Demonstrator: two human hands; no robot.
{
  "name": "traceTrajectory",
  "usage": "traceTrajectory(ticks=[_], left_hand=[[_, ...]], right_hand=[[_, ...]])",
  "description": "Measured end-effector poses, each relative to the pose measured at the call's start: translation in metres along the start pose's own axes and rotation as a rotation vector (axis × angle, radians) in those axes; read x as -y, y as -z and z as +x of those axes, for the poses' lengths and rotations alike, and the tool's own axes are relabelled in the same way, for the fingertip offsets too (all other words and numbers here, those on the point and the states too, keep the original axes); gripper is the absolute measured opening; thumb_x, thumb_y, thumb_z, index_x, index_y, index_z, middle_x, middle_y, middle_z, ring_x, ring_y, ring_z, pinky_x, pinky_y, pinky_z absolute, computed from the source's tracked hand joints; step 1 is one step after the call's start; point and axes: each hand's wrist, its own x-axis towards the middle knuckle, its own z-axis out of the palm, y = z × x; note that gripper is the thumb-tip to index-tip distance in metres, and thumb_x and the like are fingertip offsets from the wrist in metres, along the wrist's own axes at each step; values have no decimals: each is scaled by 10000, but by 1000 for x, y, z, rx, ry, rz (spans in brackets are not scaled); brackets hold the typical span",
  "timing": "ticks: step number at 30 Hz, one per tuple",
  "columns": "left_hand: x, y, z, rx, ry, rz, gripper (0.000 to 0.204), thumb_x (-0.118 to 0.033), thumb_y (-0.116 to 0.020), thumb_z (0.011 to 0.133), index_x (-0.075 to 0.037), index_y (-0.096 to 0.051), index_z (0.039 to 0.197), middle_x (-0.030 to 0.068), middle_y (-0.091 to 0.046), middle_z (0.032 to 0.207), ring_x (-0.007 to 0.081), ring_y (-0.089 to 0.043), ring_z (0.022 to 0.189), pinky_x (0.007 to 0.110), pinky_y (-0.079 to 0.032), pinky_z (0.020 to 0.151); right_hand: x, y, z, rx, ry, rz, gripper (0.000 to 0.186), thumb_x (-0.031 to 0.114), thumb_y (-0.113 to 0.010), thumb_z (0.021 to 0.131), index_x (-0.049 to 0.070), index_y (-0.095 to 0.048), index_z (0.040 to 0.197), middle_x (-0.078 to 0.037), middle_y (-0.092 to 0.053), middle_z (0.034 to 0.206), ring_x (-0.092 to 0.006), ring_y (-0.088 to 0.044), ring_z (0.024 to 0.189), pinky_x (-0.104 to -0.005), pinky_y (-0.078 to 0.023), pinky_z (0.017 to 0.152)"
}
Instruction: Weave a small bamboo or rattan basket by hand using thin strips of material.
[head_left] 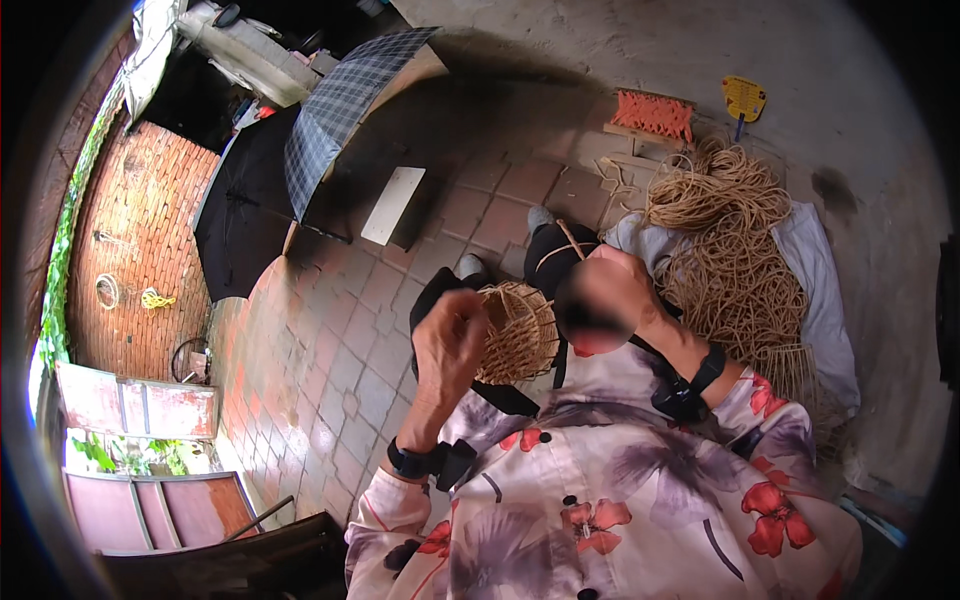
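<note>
A small woven basket [519, 332] of tan cord rests in my lap, its open side up. At its left rim is my left hand [449, 337], fingers curled closed and slightly smeared; what they pinch, if anything, is hidden. My right hand [628, 290] is raised to the right of the basket with its fingers closed. A thin tan cord [567, 232] lies over my dark trouser leg and runs up to that hand. A blurred dark patch covers the space beside the right palm.
To my right, a large heap of tan cord [735, 260] lies on a white sack [815, 260]. Behind it stand an orange-corded stool [654, 113] and a yellow fly swatter [744, 98]. A white board [393, 205] and two open umbrellas, one checked [340, 105], one black [243, 200], are ahead left.
</note>
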Motion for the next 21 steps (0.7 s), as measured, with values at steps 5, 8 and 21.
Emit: traceTrajectory(ticks=[5, 8, 21], left_hand=[[-8, -7, -13, 74, -295, 326, 156, -71, -685, 774, -44, -674, 928, 82, -614, 869, 279, -622, 792, 386, -502, 703], [-9, -7, -10, 134, -270, 319, 208, -97, -701, 761, -53, -666, 961, 100, -596, 853, 307, -608, 800, 416, -479, 713], [-12, -13, 2, 129, -142, 387, 391, 28, -544, 849, -69, -567, 1227, 144, -694, 853, 331, -690, 774, 377, -547, 682]], right_hand=[[23, -4, -16, 117, 100, 260, 95, 113, -574, 935, 24, -585, 903, -45, -641, 800, -87, -604, 681, -222, -521, 622], [47, -18, -26, 290, 338, -39, 73, 86, -609, 912, 19, -590, 888, -52, -641, 825, -97, -607, 695, -244, -499, 615], [36, -34, -22, 72, 535, -407, 95, 28, -659, 798, 5, -579, 751, -108, -598, 646, -199, -582, 549, -328, -469, 539]])
